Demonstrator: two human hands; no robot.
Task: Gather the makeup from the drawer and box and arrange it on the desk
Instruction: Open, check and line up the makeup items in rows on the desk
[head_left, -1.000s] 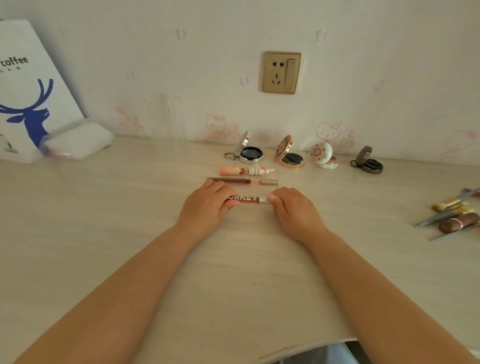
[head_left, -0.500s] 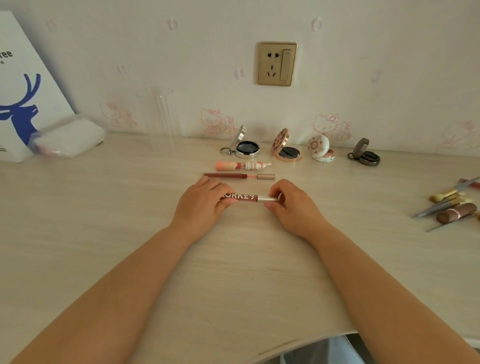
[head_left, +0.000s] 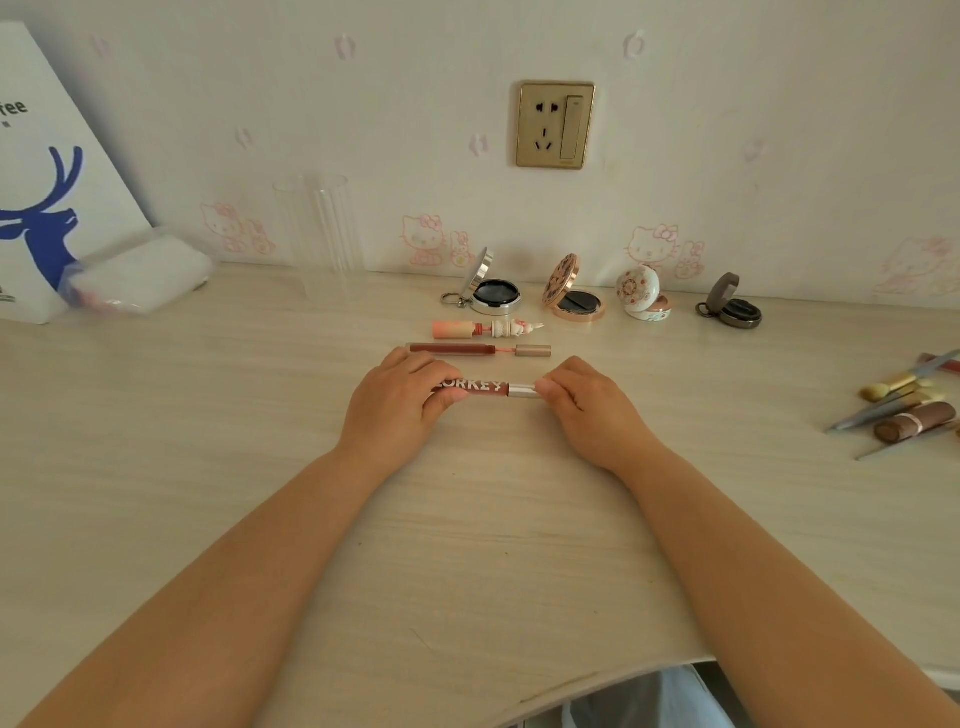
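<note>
At the centre of the frame, on the pale desk (head_left: 467, 545), both hands meet on a reddish lip gloss tube (head_left: 485, 388) that lies flat and crosswise, just below two other lip products. The left hand (head_left: 397, 410) has its fingers (head_left: 441, 376) curled over the tube's left end with the thumb underneath, and the right hand (head_left: 587, 410) pinches the silver cap end between thumb and fingertip. The step looks like setting this tube as the third row, so it should do well to keep it parallel to the slim brown-red gloss (head_left: 478, 350) above, match the spacing that gloss has from the pink gloss (head_left: 485, 328), line up the left ends, and let go with both hands together so the round tube does not roll. Four open compacts (head_left: 571, 299) stand in a row nearer the wall and need no disturbance. Part of the printed lettering is covered by the left fingers, so the name cannot be read whole. Whether the cap is seated fully is hard to tell. At the right edge the brushes (head_left: 893, 395) are cut off, and a clear glass (head_left: 319, 234) in the upper middle is barely distinguishable from the wall. No drawer or box is in view.
</note>
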